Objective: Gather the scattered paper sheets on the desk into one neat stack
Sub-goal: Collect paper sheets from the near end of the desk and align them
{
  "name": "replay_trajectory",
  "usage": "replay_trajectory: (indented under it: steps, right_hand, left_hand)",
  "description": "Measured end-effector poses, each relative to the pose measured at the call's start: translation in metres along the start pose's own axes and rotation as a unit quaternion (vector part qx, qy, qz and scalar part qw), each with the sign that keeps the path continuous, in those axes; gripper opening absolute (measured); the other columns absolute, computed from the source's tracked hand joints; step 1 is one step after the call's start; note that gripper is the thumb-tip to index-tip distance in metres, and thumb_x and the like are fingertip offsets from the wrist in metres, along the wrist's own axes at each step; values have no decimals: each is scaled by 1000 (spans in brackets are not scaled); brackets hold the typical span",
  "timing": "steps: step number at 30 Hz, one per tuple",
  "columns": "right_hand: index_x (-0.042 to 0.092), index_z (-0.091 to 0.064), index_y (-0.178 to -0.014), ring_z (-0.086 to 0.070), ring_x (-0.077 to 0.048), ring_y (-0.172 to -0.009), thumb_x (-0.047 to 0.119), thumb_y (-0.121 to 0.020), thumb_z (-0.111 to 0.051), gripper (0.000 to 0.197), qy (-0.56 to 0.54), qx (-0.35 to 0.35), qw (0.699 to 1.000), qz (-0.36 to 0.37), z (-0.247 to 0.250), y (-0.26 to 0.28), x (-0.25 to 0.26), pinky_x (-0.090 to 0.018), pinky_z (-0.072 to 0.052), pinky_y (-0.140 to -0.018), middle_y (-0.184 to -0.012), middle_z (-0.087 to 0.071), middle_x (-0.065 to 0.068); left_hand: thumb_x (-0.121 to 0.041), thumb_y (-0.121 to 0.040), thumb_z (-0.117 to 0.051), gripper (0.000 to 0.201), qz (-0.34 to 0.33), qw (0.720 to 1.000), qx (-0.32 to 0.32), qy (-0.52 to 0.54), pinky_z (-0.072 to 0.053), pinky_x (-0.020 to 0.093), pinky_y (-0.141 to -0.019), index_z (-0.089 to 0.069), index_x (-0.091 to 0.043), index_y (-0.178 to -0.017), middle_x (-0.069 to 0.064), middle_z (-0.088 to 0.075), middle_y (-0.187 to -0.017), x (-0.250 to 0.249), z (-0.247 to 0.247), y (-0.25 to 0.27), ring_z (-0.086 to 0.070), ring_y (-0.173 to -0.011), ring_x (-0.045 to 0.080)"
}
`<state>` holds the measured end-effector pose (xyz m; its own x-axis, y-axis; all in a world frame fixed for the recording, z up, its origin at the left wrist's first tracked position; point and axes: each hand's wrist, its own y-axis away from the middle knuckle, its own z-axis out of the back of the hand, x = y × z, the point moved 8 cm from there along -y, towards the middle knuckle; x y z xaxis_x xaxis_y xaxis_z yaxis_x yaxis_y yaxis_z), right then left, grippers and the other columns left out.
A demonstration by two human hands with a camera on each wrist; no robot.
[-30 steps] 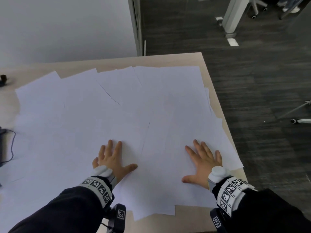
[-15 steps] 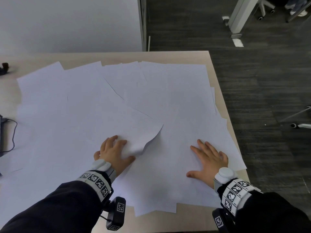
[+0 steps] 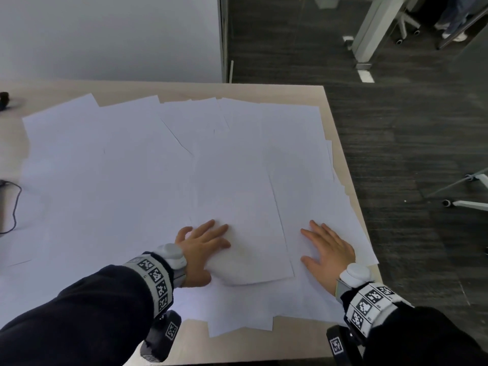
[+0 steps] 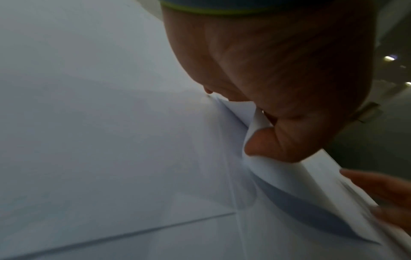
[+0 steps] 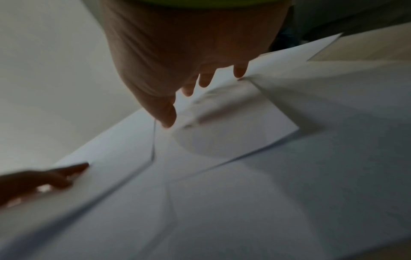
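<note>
Several white paper sheets (image 3: pixel 118 180) lie spread and overlapping over most of the light wooden desk (image 3: pixel 264 91). My left hand (image 3: pixel 203 244) holds the near left corner of one sheet (image 3: pixel 237 202) at the near centre, with the fingers on top. In the left wrist view the thumb (image 4: pixel 273 144) is tucked under the lifted edge of that sheet (image 4: pixel 289 176). My right hand (image 3: pixel 327 249) lies flat with spread fingers on the sheets near the desk's right edge. The right wrist view shows its fingertips (image 5: pixel 169 119) pressing on paper (image 5: pixel 244 211).
The desk's right edge (image 3: pixel 351 196) drops to dark carpet, and some sheets overhang it. A black cable (image 3: pixel 13 207) and a small black object (image 3: pixel 4 99) sit at the far left. Chair bases (image 3: pixel 470 202) stand on the floor to the right.
My left hand took hold of a sheet's edge and slid it right toward the right hand; the sheet now lies flatter over the centre. The right hand stayed put.
</note>
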<state>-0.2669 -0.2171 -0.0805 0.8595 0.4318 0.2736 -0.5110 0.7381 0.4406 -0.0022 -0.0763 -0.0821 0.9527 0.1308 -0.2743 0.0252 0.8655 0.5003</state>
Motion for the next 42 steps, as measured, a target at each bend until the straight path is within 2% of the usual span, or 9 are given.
replay_trajectory:
  steps: [4, 8, 12, 17, 22, 25, 28, 33, 42]
  right_hand:
    - [35, -38, -144, -30, -20, -141, 37, -93, -54, 53, -152, -94, 976, -123, 21, 12, -34, -42, -33, -112, -156, -29, 10]
    - [27, -47, -138, -51, -21, -121, 28, -93, -57, 46, -331, -116, 912, -214, 20, 19, -61, -42, -44, -104, -141, -45, -2]
    - [26, -50, -136, -58, -23, -110, 30, -91, -58, 46, -431, -92, 860, -257, 10, 19, -73, -45, -49, -99, -128, -55, 0]
    - [26, -52, -131, -62, -23, -97, 28, -89, -59, 43, -496, -93, 817, -280, 6, 14, -73, -49, -52, -95, -118, -60, -2]
    - [30, -55, -116, -50, -20, -59, 22, -86, -65, 33, -595, -115, 734, -306, -2, 10, -77, -31, -42, -54, -69, -57, -6]
    - [18, -67, -105, -62, -27, -69, 19, -84, -68, 20, -603, -95, 741, -280, -4, 5, -69, -35, -49, -58, -80, -69, -8]
    - [14, -71, -95, -70, -31, -90, 10, -84, -72, 12, -585, -51, 769, -253, -9, 3, -59, -45, -56, -87, -99, -74, -12]
    - [17, -64, -105, -64, -13, -82, 4, -89, -63, 22, -528, -55, 819, -219, -5, 5, -63, -26, -51, -71, -92, -69, 4]
    - [10, -65, -114, -64, -26, -84, 4, -92, -60, 24, -518, -139, 797, -277, 17, 21, -136, -36, -50, -85, -95, -69, -9]
  left_hand:
    - [-24, -68, -55, 85, -47, 998, 32, -16, 7, 46, -122, -26, -52, -143, -23, 14, -164, -34, 2, -19, 20, -150, 5]
    - [-60, -82, -50, 86, 56, 998, -41, 6, 1, 48, -123, -6, -47, -155, -11, 26, -163, -38, 10, -38, 20, -152, 15]
    - [-82, -79, -41, 101, 92, 996, -9, -5, 4, 52, -123, 9, -41, -156, -5, 28, -163, -50, -3, -50, 23, -151, 21]
    - [-66, -90, -41, 90, 39, 999, -3, -31, 6, 54, -122, 14, -39, -155, -5, 30, -163, -84, -11, -63, 25, -151, 23]
    - [-65, -90, -38, 87, 28, 999, -11, -42, 2, 53, -121, 14, -40, -155, -5, 30, -163, -99, -13, -75, 23, -151, 24]
    - [-65, -89, -39, 86, 13, 999, -6, -44, 1, 54, -120, 14, -42, -154, -6, 29, -163, -102, -14, -77, 23, -151, 23]
    - [-61, -89, -39, 86, -16, 999, -8, -42, 3, 55, -120, 17, -45, -152, -9, 29, -162, -105, -17, -78, 25, -151, 20]
    - [-56, -88, -41, 89, -34, 999, -32, -24, 6, 48, -121, 23, -47, -150, -12, 33, -160, -106, -13, -77, 26, -150, 17]
    - [-97, -54, -46, 134, 139, 990, -34, -5, 3, 51, -122, 22, -38, -153, -5, 34, -161, -26, 2, -61, 26, -150, 21]
